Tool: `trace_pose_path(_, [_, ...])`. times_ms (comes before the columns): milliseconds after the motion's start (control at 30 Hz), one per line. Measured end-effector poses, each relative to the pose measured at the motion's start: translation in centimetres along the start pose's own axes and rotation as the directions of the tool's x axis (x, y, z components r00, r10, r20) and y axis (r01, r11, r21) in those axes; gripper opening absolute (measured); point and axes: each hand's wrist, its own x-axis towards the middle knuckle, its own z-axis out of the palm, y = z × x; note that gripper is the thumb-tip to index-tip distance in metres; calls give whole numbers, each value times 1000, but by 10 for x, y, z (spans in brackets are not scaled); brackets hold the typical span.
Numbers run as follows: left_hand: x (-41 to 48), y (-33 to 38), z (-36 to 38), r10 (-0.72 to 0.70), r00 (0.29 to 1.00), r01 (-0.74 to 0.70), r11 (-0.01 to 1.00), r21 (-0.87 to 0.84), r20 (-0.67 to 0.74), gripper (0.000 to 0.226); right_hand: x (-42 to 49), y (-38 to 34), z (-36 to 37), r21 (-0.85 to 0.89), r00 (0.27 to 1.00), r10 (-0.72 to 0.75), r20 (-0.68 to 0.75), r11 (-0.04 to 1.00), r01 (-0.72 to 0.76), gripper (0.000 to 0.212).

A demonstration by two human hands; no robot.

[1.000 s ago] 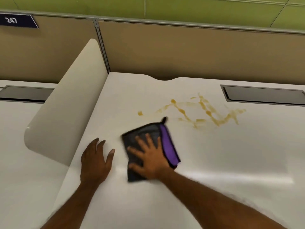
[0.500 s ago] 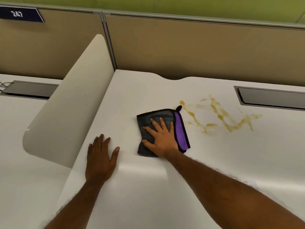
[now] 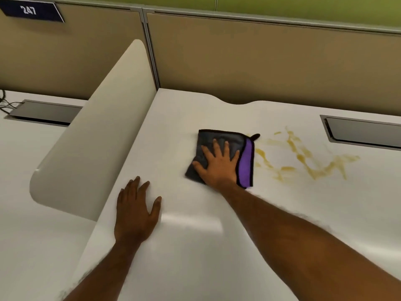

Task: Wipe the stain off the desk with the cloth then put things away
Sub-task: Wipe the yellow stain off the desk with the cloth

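A folded dark grey cloth point(image 3: 219, 139) with a purple strip lies flat on the white desk point(image 3: 217, 246). My right hand point(image 3: 219, 168) presses down on the cloth with fingers spread. A yellow-brown stain point(image 3: 303, 158) streaks the desk just right of the cloth; its left end meets the cloth's edge. My left hand point(image 3: 135, 210) rests flat on the desk, nearer and to the left, holding nothing.
A cream divider panel point(image 3: 93, 135) rises along the desk's left edge. Tan partition walls point(image 3: 271, 61) stand behind. A grey cable-tray lid point(image 3: 366, 132) is set into the desk at far right, another point(image 3: 45, 111) on the neighbouring desk at left.
My right hand has slid the cloth away from me and to the right, up to the stain's left end, covering the leftmost spot. My left hand has stayed flat on the desk.
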Motion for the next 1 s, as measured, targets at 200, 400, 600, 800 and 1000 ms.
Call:
trace_pose_path(200, [1,0,-3,0,1000,0,1000,-31,-1,66,7,15,3,-62,705,-701,105,703,708,66])
trace_pose_path(400, [1,0,-2,-18,1000,18,999,-33,11,67,73,11,-3,44,987,159,-7,986,-159,69])
trace_pose_path(600, [2,0,-2,-13,1000,14,999,-42,20,67,66,-40,8,-53,878,-464,114,880,472,70])
trace_pose_path(800, [3,-3,0,-13,999,15,999,-50,29,70,120,21,-9,-19,966,-250,59,968,252,67])
trace_pose_path(1000, [2,-2,2,-12,1000,13,998,-54,22,70,144,1,-16,-9,956,289,52,957,-289,75])
